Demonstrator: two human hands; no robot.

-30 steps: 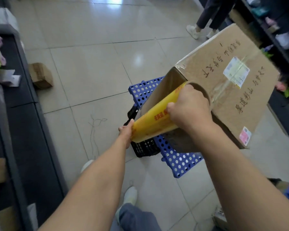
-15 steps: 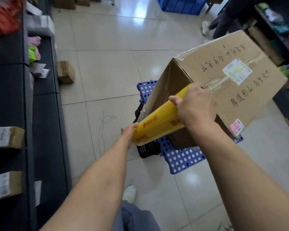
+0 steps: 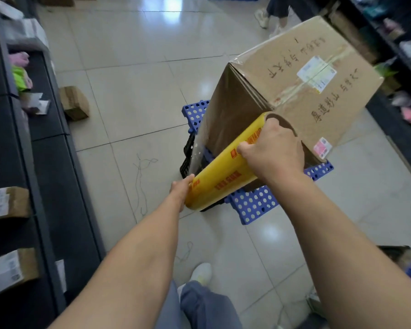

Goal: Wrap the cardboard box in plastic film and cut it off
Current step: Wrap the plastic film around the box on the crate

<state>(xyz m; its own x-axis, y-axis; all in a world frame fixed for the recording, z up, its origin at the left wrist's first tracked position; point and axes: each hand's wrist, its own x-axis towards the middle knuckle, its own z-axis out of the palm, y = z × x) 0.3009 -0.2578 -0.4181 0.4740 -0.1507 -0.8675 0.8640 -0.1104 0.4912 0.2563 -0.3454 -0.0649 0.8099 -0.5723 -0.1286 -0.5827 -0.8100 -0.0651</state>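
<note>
I am gripping the yellow film roll (image 3: 226,169) at both ends, right hand (image 3: 273,150) up top, left hand (image 3: 182,188) down low. It is slanting along the near corner of the cardboard box (image 3: 294,86) on the blue crate (image 3: 254,205).

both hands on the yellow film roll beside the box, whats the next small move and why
Probably carry the film roll round the near corner of the cardboard box, pulling taut. The left hand and right hand grip its ends, and clear film runs from the roll onto the box's dark side, so wrapping is under way.
</note>
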